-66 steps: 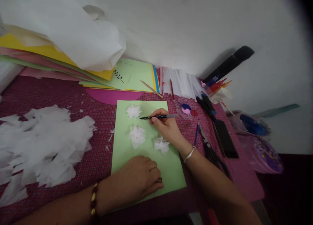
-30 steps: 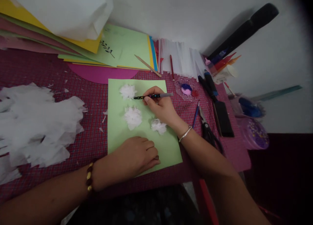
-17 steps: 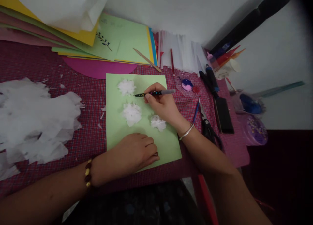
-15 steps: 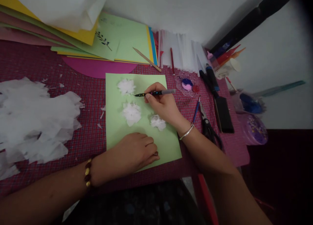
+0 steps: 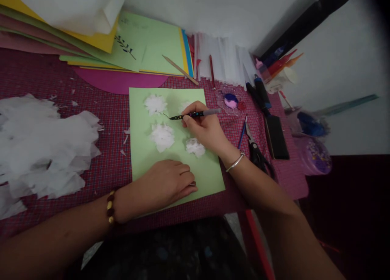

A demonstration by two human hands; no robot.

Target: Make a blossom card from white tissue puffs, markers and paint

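Observation:
In my right hand (image 5: 204, 125) is a black patterned pen (image 5: 195, 114) with a grey end, pinched between thumb and fingers. Its tip touches the light green sheet (image 5: 143, 156), where a short curved black line (image 5: 166, 116) runs toward the upper left white paper flower (image 5: 155, 104). Several such flowers sit on the sheet, including a middle one (image 5: 162, 137) and a smaller one (image 5: 195, 147) below my right hand, which partly hides another. My left hand (image 5: 166, 185) lies palm down across the sheet's lower edge, fingers lightly bent, holding nothing.
A heap of white paper pieces (image 5: 45, 146) covers the left. Behind the sheet are coloured papers (image 5: 155, 40) and a wooden pencil (image 5: 179, 70). On the right lie a paint palette (image 5: 230, 101), a paintbrush (image 5: 243, 131), scissors (image 5: 257, 152) and a black flat object (image 5: 276, 137).
The pen tip has moved slightly right and down relative to the sheet, and the black line behind it is longer. My left hand stays on the sheet. The whole view has shifted slightly.

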